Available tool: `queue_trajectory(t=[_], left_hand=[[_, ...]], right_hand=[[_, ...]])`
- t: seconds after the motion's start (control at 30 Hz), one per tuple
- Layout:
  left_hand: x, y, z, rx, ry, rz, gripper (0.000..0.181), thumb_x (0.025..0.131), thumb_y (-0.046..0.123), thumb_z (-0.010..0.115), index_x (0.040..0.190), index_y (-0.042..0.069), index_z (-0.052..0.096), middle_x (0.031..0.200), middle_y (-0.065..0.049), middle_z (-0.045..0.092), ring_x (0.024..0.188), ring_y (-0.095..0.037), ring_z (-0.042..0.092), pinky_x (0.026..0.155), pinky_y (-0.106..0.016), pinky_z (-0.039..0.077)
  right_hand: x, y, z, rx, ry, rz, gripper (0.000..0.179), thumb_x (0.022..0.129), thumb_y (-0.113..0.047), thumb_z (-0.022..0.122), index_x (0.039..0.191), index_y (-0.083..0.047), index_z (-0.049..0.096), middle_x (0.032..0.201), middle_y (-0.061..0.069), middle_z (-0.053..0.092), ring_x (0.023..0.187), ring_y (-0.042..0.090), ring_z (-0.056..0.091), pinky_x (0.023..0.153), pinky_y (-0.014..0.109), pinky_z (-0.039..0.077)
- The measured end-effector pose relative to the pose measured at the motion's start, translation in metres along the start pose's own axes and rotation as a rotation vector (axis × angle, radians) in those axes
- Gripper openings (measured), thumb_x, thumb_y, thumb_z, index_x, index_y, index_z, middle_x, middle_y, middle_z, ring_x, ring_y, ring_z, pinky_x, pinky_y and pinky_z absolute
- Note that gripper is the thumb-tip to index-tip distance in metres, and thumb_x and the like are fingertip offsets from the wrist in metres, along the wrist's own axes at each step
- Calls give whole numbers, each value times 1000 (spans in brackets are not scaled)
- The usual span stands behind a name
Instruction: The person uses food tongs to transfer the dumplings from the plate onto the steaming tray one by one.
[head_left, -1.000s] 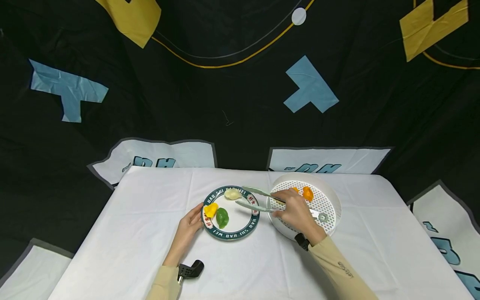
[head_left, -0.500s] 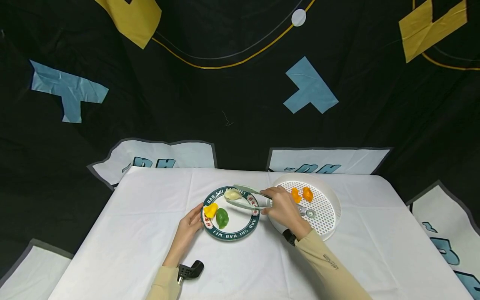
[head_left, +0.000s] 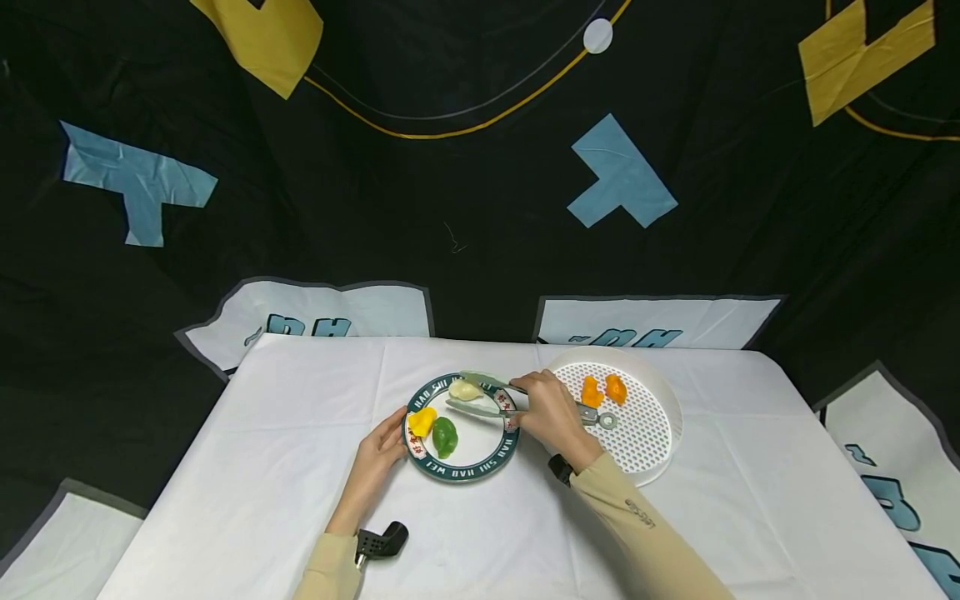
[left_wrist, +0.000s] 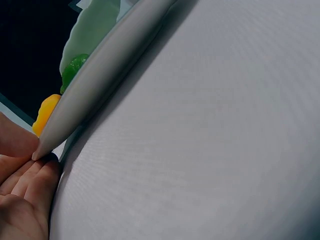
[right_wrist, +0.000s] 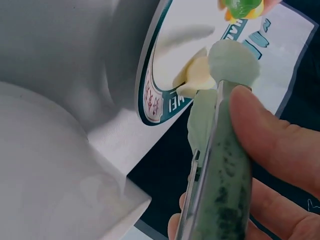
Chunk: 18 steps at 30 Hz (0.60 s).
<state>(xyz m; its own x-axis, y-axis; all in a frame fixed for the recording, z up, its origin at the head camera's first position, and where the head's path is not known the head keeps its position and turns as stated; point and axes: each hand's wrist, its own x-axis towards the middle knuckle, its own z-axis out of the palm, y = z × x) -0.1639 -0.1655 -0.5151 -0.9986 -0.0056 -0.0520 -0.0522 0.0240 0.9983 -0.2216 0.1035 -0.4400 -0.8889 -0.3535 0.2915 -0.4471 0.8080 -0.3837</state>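
Observation:
My left hand [head_left: 378, 454] grips the green-rimmed plate [head_left: 476, 450] at its left edge, thumb above and fingers beneath. In my right hand [head_left: 553, 417] is a pair of pale green tongs [right_wrist: 222, 185], reaching over the plate from the right. The tongs' arms stand apart, one on each side of a cream-coloured, clove-shaped piece [head_left: 465, 389]; whether they touch it I cannot tell. A yellow pepper-like piece [head_left: 422, 421] lies by the left rim, beside a green pepper-like piece [head_left: 445, 437].
Right of the plate stands a round white basket [head_left: 671, 417] with a perforated floor, and two orange pieces [head_left: 617, 389] lie in it. The right forearm passes over its near left side. A white cloth [head_left: 300, 417] covers the table; a black curtain [head_left: 480, 233] hangs behind.
My right hand has moved left with the tongs, bringing their tips from the cream piece's right side to either side of it. The left hand and plate have stayed put.

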Motion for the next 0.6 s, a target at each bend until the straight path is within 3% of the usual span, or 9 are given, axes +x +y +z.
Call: queue_trajectory(t=[0.4, 0.6], left_hand=[[1, -1, 0, 5, 4, 1, 60, 87, -8, 47, 145, -3, 33, 149, -22, 32, 135, -29, 35, 105, -22, 34], [0, -1, 1, 1, 11, -2, 61, 86, -8, 47, 145, -3, 34, 148, -22, 33, 135, -28, 35, 104, -22, 34]], right_hand=[[-1, -1, 6, -20, 33, 6, 44, 59, -4, 86, 100, -1, 73, 97, 11, 71, 85, 25, 60, 74, 38, 53], [-4, 2, 9, -14, 79, -9, 36, 62, 7, 74, 96, -3, 75, 92, 8, 71, 80, 23, 60, 71, 38, 53]])
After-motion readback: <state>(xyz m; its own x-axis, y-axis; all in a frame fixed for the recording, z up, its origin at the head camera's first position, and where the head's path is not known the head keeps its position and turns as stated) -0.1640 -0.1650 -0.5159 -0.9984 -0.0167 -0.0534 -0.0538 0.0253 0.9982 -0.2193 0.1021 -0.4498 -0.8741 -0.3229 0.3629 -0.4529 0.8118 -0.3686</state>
